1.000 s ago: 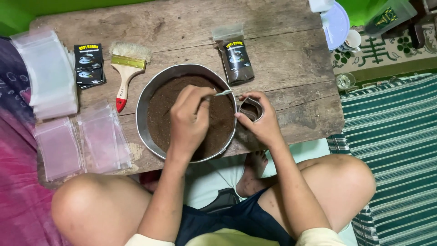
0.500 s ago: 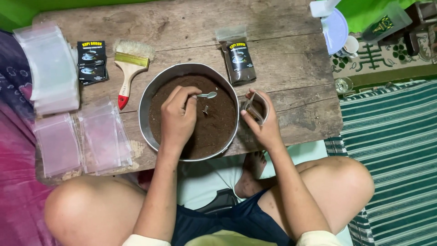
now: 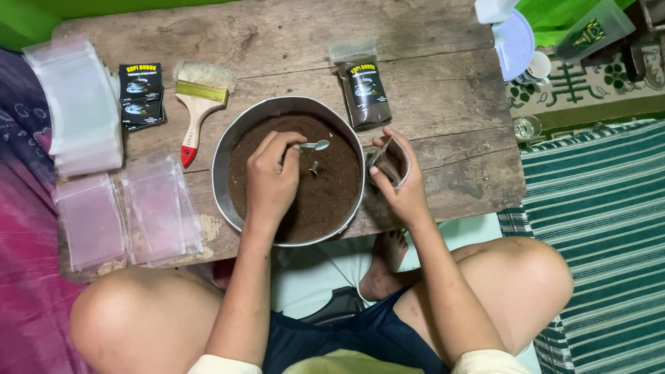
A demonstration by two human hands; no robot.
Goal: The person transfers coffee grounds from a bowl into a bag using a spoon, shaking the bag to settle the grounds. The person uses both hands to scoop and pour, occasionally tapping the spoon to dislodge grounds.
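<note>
A round metal bowl [image 3: 228, 145] full of dark brown powder sits on a low wooden table [image 3: 443, 111]. My left hand [image 3: 271, 181] hovers over the powder and grips a small metal spoon [image 3: 315, 145], whose bowl points right. Just right of the bowl's rim, my right hand [image 3: 407, 190] holds a small clear plastic pouch [image 3: 391, 161] open, with some brown powder inside. A second small spoon or scoop [image 3: 313, 167] stands stuck in the powder.
A filled, labelled pouch [image 3: 364, 86] lies behind the bowl. Left of it are a paintbrush [image 3: 197, 104], black labels [image 3: 140, 93] and stacks of empty clear bags [image 3: 158, 208], [image 3: 80, 104]. A white container and cup [image 3: 519, 48] stand at the table's right end.
My left hand has pulled back from the pouch to over the powder, spoon in it. My right hand with the pouch stays beside the bowl's right rim.
</note>
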